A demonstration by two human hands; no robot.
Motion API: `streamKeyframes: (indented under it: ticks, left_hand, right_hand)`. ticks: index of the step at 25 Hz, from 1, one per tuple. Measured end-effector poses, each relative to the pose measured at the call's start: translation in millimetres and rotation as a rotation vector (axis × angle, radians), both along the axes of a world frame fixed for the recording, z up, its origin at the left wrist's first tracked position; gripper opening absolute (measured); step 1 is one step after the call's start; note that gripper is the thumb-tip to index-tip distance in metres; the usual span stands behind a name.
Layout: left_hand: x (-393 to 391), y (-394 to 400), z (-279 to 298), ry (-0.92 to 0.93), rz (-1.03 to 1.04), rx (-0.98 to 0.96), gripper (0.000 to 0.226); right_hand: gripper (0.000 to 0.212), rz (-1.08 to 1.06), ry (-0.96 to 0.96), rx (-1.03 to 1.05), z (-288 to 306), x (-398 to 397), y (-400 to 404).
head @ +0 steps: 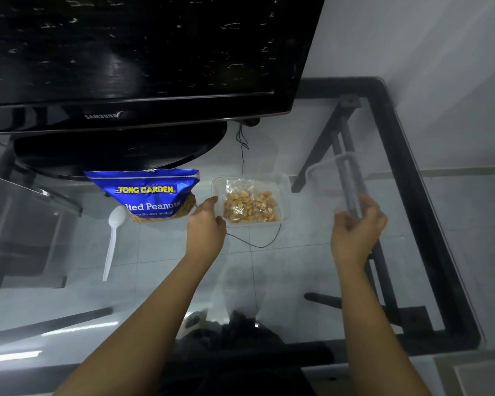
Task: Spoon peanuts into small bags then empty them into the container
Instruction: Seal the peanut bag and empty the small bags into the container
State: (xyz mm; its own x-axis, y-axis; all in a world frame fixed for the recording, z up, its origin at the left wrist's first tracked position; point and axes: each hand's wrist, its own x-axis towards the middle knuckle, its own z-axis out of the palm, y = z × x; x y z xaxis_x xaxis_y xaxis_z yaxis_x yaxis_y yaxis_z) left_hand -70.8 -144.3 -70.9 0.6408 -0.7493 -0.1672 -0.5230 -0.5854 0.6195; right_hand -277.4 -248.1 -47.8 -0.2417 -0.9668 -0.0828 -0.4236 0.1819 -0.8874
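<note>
Left hand (207,224) reaching, fingers loose, touching container (285,195) rim; right hand (357,224) gripping clear lid (337,178), tilted, just right of container.
Head view: two filled small bags (250,205) lying inside container; peanut bag (155,195) and spoon (113,238) to the left on glass table (429,224). Risk, as judged: nudging light container across slick glass; fumbling the lid, nearly invisible.

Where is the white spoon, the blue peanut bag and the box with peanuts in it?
white spoon (111,247), head view, on its handle.
blue peanut bag (146,192), head view, on its yellow brand label.
clear container (285,185), head view, on its far right rim.
</note>
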Motion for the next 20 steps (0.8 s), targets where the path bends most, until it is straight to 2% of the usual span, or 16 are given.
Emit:
streamKeyframes:
  ticks: [3, 5, 7, 9, 12, 14, 17, 20]
  left_hand:
    - [-4, 1, 8, -0.132, 0.014, -0.135, 0.039]
    - [-9, -1, 22, 0.034, 0.027, -0.287, 0.038]
    - [-12, -4, 31, 0.268, 0.004, -0.346, 0.04]
    - [-12, -4, 28, 0.357, 0.034, -0.35, 0.042]
    - [-6, -4, 18, 0.253, 0.141, -0.279, 0.042]
    - [0, -9, 9, 0.183, 0.152, -0.169, 0.045]
    - [11, -18, -2, 0.179, 0.131, 0.013, 0.044]
    - [14, -20, -6, 0.089, 0.112, 0.021, 0.035]
  right_hand:
    - [0.056, -0.054, -0.476, -0.123, 20, 5, -2]
    - [0.05, 0.045, -0.587, -0.027, 24, 12, -4]
    - [0.032, 0.178, -0.511, 0.104, 19, 26, -2]
    - [0.024, 0.234, -0.426, 0.147, 10, 44, 2]
    - [0.034, 0.281, -0.194, 0.135, -4, 64, -1]
    - [0.036, 0.362, -0.072, 0.151, -16, 73, -8]
    - [0.04, 0.475, 0.101, 0.186, -33, 78, -14]
    - [0.041, 0.51, 0.25, 0.115, -41, 75, -17]
